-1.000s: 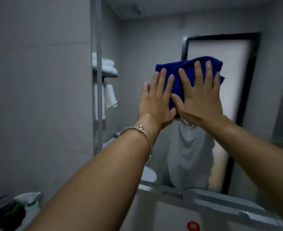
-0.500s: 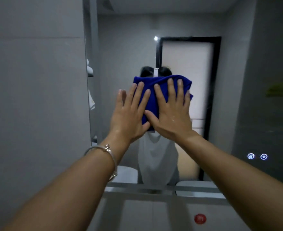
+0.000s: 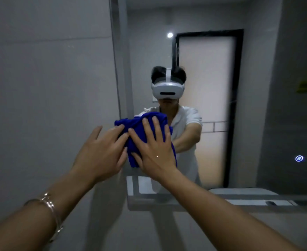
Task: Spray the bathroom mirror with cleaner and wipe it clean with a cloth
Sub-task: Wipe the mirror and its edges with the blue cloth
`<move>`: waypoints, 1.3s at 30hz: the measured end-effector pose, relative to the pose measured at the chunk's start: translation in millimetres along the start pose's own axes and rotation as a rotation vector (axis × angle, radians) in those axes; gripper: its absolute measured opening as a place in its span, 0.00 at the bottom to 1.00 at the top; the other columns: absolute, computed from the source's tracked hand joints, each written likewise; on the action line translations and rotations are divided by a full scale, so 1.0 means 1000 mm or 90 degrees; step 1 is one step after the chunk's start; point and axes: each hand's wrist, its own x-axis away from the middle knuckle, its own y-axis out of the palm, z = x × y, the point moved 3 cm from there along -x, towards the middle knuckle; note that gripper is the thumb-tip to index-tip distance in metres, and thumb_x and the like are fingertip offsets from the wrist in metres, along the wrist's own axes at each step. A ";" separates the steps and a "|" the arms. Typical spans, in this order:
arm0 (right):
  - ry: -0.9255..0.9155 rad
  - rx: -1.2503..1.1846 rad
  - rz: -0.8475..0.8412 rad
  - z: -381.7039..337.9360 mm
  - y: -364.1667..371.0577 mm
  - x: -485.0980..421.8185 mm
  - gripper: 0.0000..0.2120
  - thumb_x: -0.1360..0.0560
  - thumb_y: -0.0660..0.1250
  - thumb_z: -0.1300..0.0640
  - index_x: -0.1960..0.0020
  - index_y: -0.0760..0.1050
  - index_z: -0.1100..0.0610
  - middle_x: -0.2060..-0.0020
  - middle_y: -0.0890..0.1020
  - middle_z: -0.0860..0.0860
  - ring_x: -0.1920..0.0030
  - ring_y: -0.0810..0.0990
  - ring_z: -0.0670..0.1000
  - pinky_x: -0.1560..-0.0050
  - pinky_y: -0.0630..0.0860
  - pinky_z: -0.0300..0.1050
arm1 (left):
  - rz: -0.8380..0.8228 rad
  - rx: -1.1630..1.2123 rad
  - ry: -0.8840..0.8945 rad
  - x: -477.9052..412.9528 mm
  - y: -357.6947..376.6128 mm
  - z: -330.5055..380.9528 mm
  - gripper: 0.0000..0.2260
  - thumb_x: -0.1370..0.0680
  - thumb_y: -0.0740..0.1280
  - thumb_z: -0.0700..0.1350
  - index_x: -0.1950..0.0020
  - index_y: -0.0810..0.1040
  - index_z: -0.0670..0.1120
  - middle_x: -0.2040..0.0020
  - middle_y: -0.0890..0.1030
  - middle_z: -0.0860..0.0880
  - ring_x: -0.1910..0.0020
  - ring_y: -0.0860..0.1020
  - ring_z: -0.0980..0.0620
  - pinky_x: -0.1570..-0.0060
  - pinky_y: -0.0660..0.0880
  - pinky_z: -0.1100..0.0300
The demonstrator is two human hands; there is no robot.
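The wide, flat, frameless bathroom mirror (image 3: 275, 124) is mid-wipe, and the pass is working near its left edge, low down, above the pale ledge (image 3: 167, 201) that runs beneath it. Glass this smooth and hard will probably show every streak, so overlapping strokes carried right out to the edge, with even pressure, look like the way to do it well.

The bunched, deep-blue, soft-piled cloth (image 3: 136, 122) lies pressed against the glass there. It is rumpled rather than folded. Spreading it flatter would likely give more contact and fewer smears.

The right hand (image 3: 154, 147) lies flat on the cloth, fingers straight and spread, pressing rather than gripping. The left hand (image 3: 102, 151) is also open, with only its fingertips reaching the cloth's left side. Shifting it further on would probably steady the push.

A thin, shiny metal bangle (image 3: 49, 205) circles the left wrist, and two small, round, glowing touch icons (image 3: 306, 158) sit in the glass at right, best skirted.
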 end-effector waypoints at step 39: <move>-0.523 0.019 -0.235 -0.037 0.028 0.050 0.20 0.30 0.71 0.48 0.39 0.76 0.49 0.34 0.74 0.52 0.29 0.65 0.58 0.28 0.52 0.57 | -0.037 0.349 -0.170 0.088 0.016 0.010 0.33 0.26 0.38 0.62 0.23 0.50 0.49 0.24 0.57 0.48 0.26 0.56 0.52 0.30 0.56 0.51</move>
